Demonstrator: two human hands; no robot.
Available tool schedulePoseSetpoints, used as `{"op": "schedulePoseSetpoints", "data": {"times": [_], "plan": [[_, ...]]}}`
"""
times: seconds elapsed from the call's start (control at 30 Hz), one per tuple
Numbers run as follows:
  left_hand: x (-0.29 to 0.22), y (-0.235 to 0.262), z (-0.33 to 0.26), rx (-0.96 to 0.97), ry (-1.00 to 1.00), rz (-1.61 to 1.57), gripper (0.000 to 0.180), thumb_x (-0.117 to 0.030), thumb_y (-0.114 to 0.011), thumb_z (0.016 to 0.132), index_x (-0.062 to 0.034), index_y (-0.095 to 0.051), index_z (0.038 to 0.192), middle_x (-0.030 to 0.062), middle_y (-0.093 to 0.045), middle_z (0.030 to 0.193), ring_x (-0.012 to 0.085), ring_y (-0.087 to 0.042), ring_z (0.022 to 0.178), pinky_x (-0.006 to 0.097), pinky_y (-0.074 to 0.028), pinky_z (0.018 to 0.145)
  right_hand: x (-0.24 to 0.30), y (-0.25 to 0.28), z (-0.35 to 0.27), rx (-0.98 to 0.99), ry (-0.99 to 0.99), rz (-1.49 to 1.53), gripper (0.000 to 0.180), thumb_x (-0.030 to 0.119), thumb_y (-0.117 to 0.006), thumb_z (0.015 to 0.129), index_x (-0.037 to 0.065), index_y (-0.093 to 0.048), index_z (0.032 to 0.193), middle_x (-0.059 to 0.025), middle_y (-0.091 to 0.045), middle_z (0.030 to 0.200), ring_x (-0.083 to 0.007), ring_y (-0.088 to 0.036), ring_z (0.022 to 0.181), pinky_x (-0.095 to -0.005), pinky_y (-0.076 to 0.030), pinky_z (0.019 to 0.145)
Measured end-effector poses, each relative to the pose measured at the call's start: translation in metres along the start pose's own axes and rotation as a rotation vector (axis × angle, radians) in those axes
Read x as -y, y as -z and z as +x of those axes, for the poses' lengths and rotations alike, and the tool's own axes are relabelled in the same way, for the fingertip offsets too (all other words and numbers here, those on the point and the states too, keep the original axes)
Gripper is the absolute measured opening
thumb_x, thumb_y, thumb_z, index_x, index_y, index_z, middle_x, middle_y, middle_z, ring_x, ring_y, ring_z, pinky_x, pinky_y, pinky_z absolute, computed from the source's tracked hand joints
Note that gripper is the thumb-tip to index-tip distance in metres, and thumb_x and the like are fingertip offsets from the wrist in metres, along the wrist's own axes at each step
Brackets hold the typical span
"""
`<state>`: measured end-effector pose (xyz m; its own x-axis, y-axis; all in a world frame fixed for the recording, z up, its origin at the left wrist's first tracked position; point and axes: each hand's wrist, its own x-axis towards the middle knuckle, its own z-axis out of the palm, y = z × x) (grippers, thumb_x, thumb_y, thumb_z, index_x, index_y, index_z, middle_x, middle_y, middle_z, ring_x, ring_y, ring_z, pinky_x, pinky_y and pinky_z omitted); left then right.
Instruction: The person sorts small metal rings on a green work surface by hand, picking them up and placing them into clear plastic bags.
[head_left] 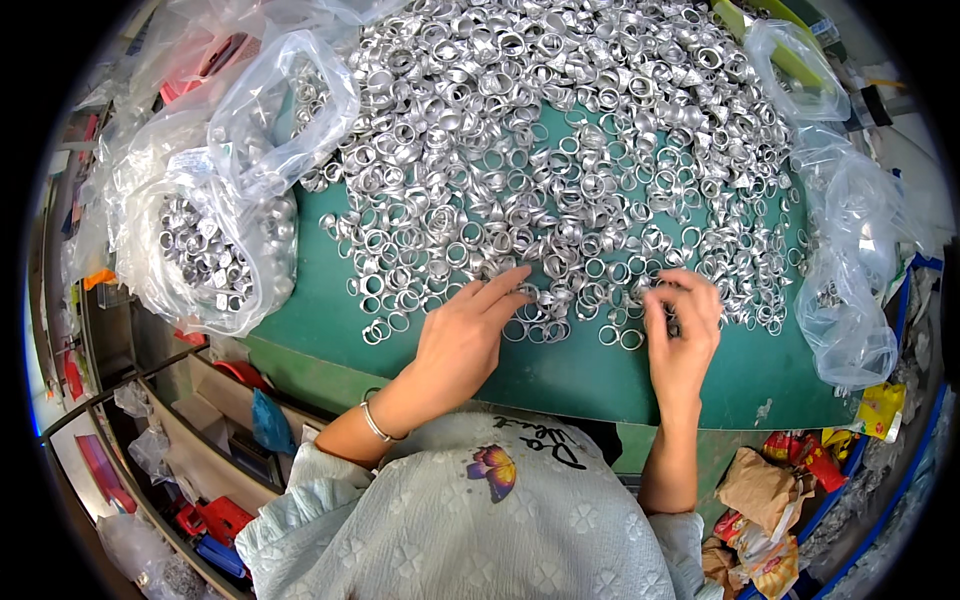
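Observation:
A great heap of silver-coloured metal finger rings (450, 120) is spread over a green tabletop (330, 325), thinning out toward me. My left hand (462, 335), with a bangle (372, 415) on its wrist, reaches into the near edge of the rings. Its fingers are stretched out and apart, with the tips at a cluster of rings. To the right, my right hand (688, 325) curls over the near rings, thumb and fingers drawn close together. Silver bits show in the gap behind its thumb; whether the fingertips pinch a ring is too small to make out.
A clear plastic bag (280, 285) with more metal pieces stands at the left edge of the table. Another clear bag (850, 300) hangs over the right edge. A green tray (790, 45) lies at the far right. Below are drawers (210, 395) and a brown paper bag (765, 490).

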<state>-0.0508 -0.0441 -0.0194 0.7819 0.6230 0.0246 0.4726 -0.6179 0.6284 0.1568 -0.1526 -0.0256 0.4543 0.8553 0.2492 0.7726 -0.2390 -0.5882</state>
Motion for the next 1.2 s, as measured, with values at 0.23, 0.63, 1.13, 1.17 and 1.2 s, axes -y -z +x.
{"op": "schedulePoseSetpoints", "data": {"times": [0.23,0.63,1.13,1.17,1.2], "plan": [[-0.011,-0.011,0.004,-0.022,-0.017,-0.083,0.039,0.013,-0.051,0.066,-0.0048,-0.06,0.099,0.0086,-0.058,0.111,0.0276,-0.058,0.087,0.034,-0.049,0.071,0.025,-0.021,0.037,-0.067,0.095,-0.087,0.011,0.005,-0.064,0.075,0.004,-0.06,0.086,-0.0068,-0.055,0.083,-0.0247,-0.05,0.079,-0.0343,-0.035,0.071],[-0.006,-0.01,-0.002,-0.117,0.114,-0.329,0.026,0.007,-0.055,0.078,-0.0039,-0.06,0.1,0.0108,-0.054,0.08,0.026,-0.054,0.065,0.033,-0.044,0.057,0.047,-0.054,0.023,0.107,0.17,-0.12,0.017,0.015,-0.069,0.072,0.006,-0.055,0.076,-0.0055,-0.05,0.078,-0.0237,-0.047,0.078,-0.0355,-0.032,0.067],[-0.007,-0.009,-0.012,-0.165,0.17,-0.54,0.025,0.0,-0.06,0.079,-0.0042,-0.06,0.104,0.0065,-0.054,0.075,0.0171,-0.051,0.059,0.027,-0.041,0.054,0.042,-0.035,0.015,0.139,-0.341,0.731,0.007,0.007,-0.063,0.08,0.001,-0.061,0.081,-0.0038,-0.059,0.076,-0.0144,-0.051,0.068,-0.027,-0.039,0.063],[-0.009,-0.01,-0.011,-0.182,0.186,-0.635,0.027,0.002,-0.061,0.078,-0.0039,-0.061,0.105,0.0049,-0.055,0.075,0.0135,-0.05,0.06,0.025,-0.04,0.055,0.046,-0.031,0.011,0.162,-0.522,1.029,0.007,0.008,-0.062,0.082,0.001,-0.061,0.083,-0.0028,-0.059,0.077,-0.0134,-0.05,0.069,-0.0262,-0.039,0.062],[-0.012,-0.009,-0.011,-0.196,0.201,-0.729,0.029,0.003,-0.062,0.078,-0.0037,-0.061,0.106,0.0033,-0.056,0.076,0.0099,-0.048,0.06,0.022,-0.039,0.055,0.046,-0.028,0.007,0.211,-0.582,1.225,0.007,0.008,-0.061,0.083,0.001,-0.061,0.085,-0.0029,-0.059,0.078,-0.0133,-0.051,0.07,-0.0259,-0.039,0.064]]}}
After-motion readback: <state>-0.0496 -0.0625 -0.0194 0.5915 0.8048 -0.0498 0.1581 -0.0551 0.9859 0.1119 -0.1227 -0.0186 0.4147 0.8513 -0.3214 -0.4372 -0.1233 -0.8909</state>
